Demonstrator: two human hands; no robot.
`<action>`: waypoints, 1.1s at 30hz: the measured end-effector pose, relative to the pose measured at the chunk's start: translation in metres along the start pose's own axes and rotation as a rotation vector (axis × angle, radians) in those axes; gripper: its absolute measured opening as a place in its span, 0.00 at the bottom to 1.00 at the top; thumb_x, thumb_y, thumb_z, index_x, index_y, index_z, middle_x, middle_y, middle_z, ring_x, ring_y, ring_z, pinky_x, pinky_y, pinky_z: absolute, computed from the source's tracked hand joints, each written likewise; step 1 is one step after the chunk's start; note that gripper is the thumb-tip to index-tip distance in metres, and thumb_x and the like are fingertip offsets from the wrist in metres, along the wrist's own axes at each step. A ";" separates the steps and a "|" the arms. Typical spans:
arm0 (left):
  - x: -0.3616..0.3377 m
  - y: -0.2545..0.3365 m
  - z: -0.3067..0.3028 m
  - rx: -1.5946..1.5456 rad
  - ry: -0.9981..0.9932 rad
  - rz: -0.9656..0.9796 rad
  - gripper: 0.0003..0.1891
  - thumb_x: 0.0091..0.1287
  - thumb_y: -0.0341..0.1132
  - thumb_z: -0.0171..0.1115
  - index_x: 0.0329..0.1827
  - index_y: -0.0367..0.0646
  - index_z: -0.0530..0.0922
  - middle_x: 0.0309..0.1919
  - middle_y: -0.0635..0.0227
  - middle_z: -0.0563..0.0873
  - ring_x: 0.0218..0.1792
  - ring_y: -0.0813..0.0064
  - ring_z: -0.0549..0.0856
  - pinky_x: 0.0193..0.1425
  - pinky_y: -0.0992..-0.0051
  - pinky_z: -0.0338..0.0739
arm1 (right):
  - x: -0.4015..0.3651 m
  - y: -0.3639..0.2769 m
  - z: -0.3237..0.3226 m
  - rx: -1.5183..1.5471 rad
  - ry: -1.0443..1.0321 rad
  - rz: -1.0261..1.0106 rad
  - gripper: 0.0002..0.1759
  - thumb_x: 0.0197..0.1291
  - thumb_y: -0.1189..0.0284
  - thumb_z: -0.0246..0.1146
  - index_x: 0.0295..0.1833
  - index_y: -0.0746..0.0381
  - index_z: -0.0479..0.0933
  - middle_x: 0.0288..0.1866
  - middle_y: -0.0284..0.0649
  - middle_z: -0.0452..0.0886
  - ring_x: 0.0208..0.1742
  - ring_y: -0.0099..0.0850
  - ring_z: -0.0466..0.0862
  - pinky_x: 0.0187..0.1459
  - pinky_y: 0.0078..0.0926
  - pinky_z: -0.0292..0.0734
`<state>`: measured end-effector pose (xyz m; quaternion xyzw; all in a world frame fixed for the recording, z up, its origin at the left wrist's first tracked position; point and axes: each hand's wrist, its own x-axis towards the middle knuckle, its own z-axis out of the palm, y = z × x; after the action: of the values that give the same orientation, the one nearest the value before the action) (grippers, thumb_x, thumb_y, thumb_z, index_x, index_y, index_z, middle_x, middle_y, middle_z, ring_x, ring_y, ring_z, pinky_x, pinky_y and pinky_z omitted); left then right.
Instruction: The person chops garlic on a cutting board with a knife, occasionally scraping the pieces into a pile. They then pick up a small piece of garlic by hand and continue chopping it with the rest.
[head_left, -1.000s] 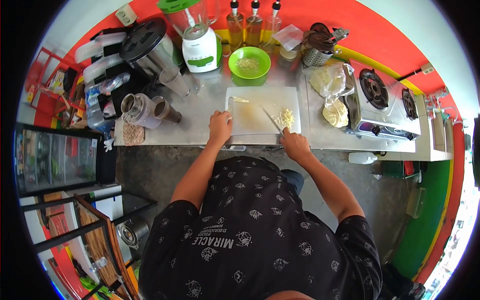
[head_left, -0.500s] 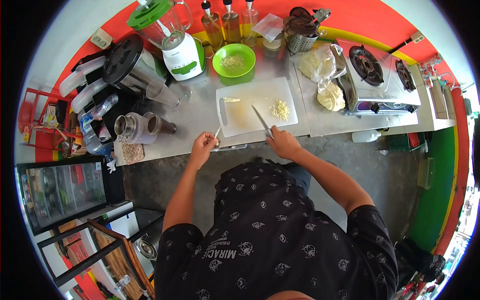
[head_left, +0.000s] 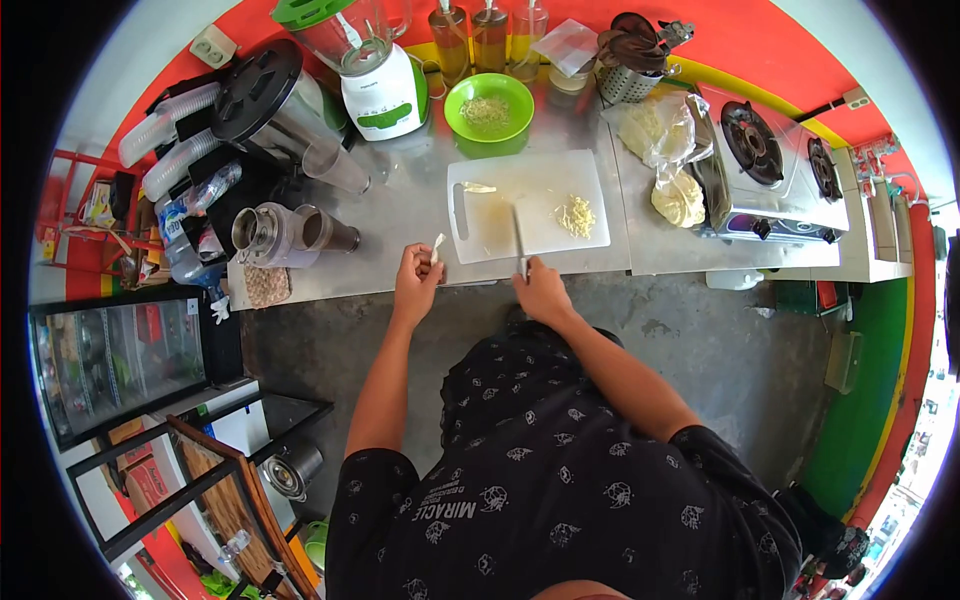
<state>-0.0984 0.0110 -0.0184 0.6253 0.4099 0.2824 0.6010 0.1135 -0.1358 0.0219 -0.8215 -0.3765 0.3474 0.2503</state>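
My right hand (head_left: 543,291) is wrapped round the handle of a knife (head_left: 518,238), whose blade points away from me over the white cutting board (head_left: 530,242). Left of the board, by the counter's front edge, my left hand (head_left: 417,280) pinches a small, slim whitish piece of food (head_left: 437,246), its kind too small to make out. Chopped pale yellow bits (head_left: 576,217) lie in a heap on the board's right side. Another pale slim piece (head_left: 479,187) rests near its upper left corner.
Behind the board sits a green bowl (head_left: 490,138) with pale shreds inside. A blender (head_left: 385,100) and a metal flask (head_left: 262,232) stand to the left. At right are a plastic bag (head_left: 655,130), a pale lump (head_left: 680,198) and a gas stove (head_left: 775,195).
My left hand has turned, and the pale piece now points up from the fingers. The knife has swung from a slant to nearly straight ahead. The whole view has shifted slightly.
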 end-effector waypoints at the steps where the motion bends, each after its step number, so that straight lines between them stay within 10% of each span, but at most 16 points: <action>1: 0.001 -0.002 0.003 -0.002 0.004 0.004 0.13 0.73 0.25 0.61 0.57 0.39 0.70 0.38 0.68 0.84 0.35 0.81 0.82 0.42 0.79 0.79 | 0.005 0.008 -0.005 -0.003 0.001 -0.005 0.21 0.68 0.64 0.61 0.54 0.73 0.73 0.41 0.66 0.84 0.46 0.67 0.83 0.52 0.58 0.78; 33: 0.021 -0.016 0.036 0.037 0.194 0.038 0.06 0.74 0.31 0.61 0.46 0.37 0.80 0.32 0.71 0.85 0.33 0.82 0.81 0.39 0.77 0.76 | 0.017 0.019 -0.037 -0.116 0.066 0.014 0.19 0.68 0.62 0.60 0.51 0.67 0.74 0.43 0.66 0.85 0.48 0.66 0.84 0.52 0.60 0.79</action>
<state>-0.0604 0.0089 -0.0413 0.6138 0.4593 0.3455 0.5412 0.1587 -0.1391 0.0258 -0.8482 -0.3819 0.2993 0.2124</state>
